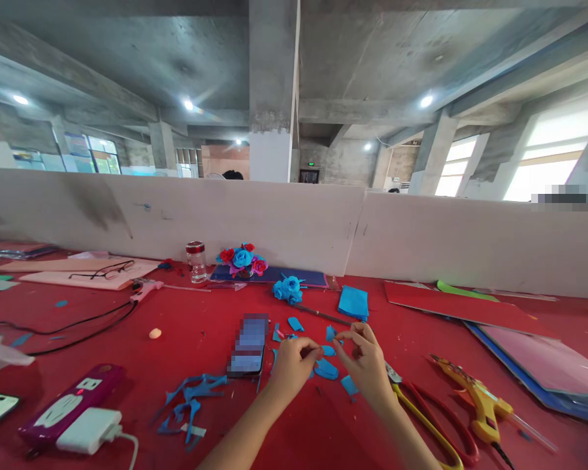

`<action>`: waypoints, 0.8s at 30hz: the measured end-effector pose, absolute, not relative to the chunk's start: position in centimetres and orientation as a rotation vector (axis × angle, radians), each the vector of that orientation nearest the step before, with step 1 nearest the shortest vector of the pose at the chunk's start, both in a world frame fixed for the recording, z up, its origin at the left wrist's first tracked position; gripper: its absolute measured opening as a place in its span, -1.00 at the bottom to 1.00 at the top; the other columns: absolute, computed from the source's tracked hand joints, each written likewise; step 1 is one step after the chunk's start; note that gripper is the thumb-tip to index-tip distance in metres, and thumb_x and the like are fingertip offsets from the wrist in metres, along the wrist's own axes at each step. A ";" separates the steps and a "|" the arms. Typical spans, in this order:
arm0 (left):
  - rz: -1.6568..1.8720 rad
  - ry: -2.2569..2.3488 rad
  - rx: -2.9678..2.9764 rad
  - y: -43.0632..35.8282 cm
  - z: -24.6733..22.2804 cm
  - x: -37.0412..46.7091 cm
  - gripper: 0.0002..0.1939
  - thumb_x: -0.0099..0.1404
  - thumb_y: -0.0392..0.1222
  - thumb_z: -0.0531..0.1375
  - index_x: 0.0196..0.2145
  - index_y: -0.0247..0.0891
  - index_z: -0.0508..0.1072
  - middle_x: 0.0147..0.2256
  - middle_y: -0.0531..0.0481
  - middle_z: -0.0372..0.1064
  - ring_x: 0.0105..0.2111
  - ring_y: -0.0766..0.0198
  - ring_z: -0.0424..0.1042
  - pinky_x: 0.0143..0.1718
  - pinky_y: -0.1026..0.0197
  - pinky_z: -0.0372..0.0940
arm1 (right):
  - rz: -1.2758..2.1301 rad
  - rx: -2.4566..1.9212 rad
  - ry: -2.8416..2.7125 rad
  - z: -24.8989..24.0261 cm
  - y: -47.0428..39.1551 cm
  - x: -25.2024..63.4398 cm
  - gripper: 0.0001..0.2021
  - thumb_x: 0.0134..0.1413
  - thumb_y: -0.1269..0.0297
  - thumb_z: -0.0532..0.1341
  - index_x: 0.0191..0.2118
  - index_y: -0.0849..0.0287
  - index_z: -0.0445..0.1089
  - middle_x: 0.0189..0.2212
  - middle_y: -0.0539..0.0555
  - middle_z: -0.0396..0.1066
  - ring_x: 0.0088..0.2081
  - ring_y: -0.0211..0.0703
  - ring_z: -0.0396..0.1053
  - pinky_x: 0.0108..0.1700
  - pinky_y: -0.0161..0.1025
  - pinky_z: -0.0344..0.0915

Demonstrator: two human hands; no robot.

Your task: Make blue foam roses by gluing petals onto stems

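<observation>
My left hand [296, 359] is closed in a pinch above the red table. Whatever it holds, if anything, is too small to make out. Opposite it, my right hand [365, 356] also has its thumb and index fingertips close together. A small blue piece [331, 333] shows right at those fingertips; whether it is held or lies behind them I cannot tell. Below and between the hands lie several cut blue petal pieces [326, 369]. Beyond them are blue flowers [289, 288] on a thin stem [323, 314], and a stack of blue sheets [353, 301].
Scissors [441, 418] and a yellow glue gun [485, 401] lie at right, before coloured sheets [539, 359]. A phone [249, 346], blue scraps [191, 405] and a purple power strip [73, 405] are at left. Behind stand a jar [196, 262], a bouquet [242, 260] and a white partition [284, 219].
</observation>
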State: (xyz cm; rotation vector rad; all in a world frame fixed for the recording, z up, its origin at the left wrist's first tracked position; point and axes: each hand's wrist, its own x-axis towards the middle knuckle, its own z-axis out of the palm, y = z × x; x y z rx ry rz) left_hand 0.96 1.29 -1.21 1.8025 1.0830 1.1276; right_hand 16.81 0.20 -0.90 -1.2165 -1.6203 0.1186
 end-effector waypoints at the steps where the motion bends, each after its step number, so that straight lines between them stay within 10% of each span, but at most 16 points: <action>1: 1.123 1.083 1.811 1.3 -1.2 1.0 -0.78 0.14 -0.15 0.10 -0.52 -0.30 0.47 -0.58 0.01 0.42 -0.55 0.30 0.39 -0.50 0.32 0.22 | 0.109 -1.218 -1.623 -0.9 0.2 16.8 -0.82 -0.02 0.20 0.15 -0.46 0.19 0.39 -0.42 -0.01 0.07 -0.63 -0.41 0.02 -0.64 -0.36 0.08; 24: 1.149 1.074 1.923 0.7 -0.6 1.0 -0.77 0.17 -0.18 0.09 -0.50 -0.29 0.50 -0.57 -0.01 0.45 -0.54 0.29 0.40 -0.50 0.34 0.21 | 0.121 -1.225 -1.563 -1.0 0.2 16.6 -0.86 -0.03 0.24 0.15 -0.46 0.20 0.34 -0.41 0.00 0.06 -0.66 -0.44 -0.03 -0.68 -0.39 0.02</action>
